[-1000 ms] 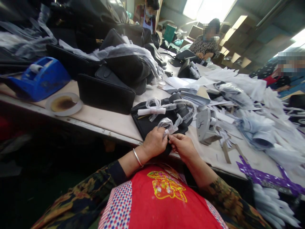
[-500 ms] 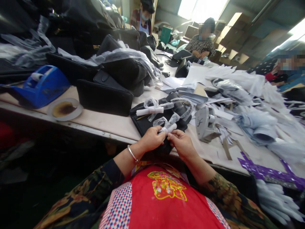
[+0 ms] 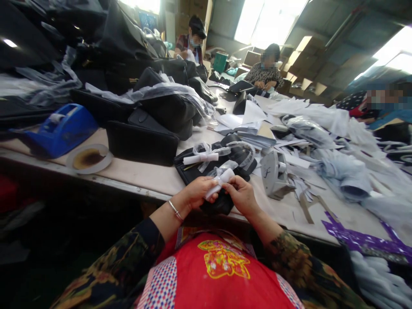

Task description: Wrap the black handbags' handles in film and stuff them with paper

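A small roll of white wrapping [image 3: 220,182] is held over a black bag [image 3: 188,169] at the table's front edge. My left hand [image 3: 198,192] is closed around the roll's lower left end. At its right side, the thumb and fingers of my right hand [image 3: 241,194] pinch its edge. Clear plastic film comes off the far side of the roll. Just beyond lies a second white roll [image 3: 201,159], tied at its middle, on the same bag. The bag's strap [image 3: 246,155] is wrapped in clear film.
A blue tape dispenser [image 3: 61,131] and a tape roll [image 3: 89,159] stand on the left. Black bags [image 3: 141,143] pile up behind them. To my right are a grey tape dispenser [image 3: 273,174], white paper and plastic [image 3: 334,118], and purple film [image 3: 363,240]. Co-workers sit farther back.
The white roll has turned and tilted in my hands, and my left fingers now wrap under it. My view has tipped up slightly, so the table appears lower.
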`<state>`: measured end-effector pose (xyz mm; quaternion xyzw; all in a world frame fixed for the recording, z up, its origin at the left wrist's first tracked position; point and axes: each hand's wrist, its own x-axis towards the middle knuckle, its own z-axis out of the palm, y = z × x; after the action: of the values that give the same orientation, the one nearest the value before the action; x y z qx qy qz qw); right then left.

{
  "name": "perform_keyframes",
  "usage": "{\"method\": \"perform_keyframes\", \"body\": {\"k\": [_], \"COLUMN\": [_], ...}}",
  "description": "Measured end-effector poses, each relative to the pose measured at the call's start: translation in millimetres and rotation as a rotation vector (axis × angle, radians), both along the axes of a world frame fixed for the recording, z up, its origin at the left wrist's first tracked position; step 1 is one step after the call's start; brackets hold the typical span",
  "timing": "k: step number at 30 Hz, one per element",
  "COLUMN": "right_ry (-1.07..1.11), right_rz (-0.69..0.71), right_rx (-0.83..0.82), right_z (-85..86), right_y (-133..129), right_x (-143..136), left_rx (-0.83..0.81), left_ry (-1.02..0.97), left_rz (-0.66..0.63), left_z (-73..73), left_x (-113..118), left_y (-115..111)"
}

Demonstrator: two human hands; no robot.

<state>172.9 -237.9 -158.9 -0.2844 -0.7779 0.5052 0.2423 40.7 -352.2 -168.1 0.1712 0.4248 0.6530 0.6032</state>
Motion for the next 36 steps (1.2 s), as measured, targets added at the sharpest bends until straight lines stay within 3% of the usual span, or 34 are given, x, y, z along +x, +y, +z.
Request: {"method": "perform_keyframes", "body": {"k": [6,9,11,14,17,19,22,25,29,31,33,35,36], "right_ry": [0.005,-0.059,-0.09,-0.106,-0.113,-0.106,-0.053,-0.025,-0.077,-0.017,0.037,0.05,0.056], "right_rz": [0.061,-0.054,-0.117,-0.124,-0.193,-0.248,-0.268,-0.256,-0.142,-0.211,-0.397,-0.481,-0.453], "right_rx": [0.076,0.139,0.069,-0.21,-0.513,-0.615,-0.627,-0.624,-0.602,-0.494,-0.434,-0.559,-0.679], "right_z": [1.2,6.9,10.6,12.6,11.4,10.4,9.4,9.2,9.0,5.8,-0.9,-9.5,-13.8], "right_y": [5,1,-5,-14,-19,-21,-24,-26,-12,3,17,23,22], "right_x": [1,9,13,11,2,-6,-14,-17,-1,16,33,45,48], "left_rx": [0.005,0.013,0.02,0.004,0.007,0.021,-0.049,-0.125,-0.052,-0.047,-0.087,-0.073,-0.041], "left_ry": [-0.131,-0.074,0.003,0.248,0.616,0.872,1.133,1.265,1.399,1.472,1.597,1.753,1.817], "left_rz": [-0.034,-0.022,0.003,0.045,0.031,0.033,0.061,0.037,0.038,0.149,0.319,0.41,0.386], "left_z": [-9.2,-9.6,-7.8,-1.7,6.6,10.7,12.0,12.6,21.3,25.1,23.9,16.0,9.5], "left_x": [-8,-4,2,12,20,23,26,26,9,-6,-19,-26,-28], "left_y": [0,0,0,0,-3,-6,-6,-5,-20,-37,-56,-74,-80]}}
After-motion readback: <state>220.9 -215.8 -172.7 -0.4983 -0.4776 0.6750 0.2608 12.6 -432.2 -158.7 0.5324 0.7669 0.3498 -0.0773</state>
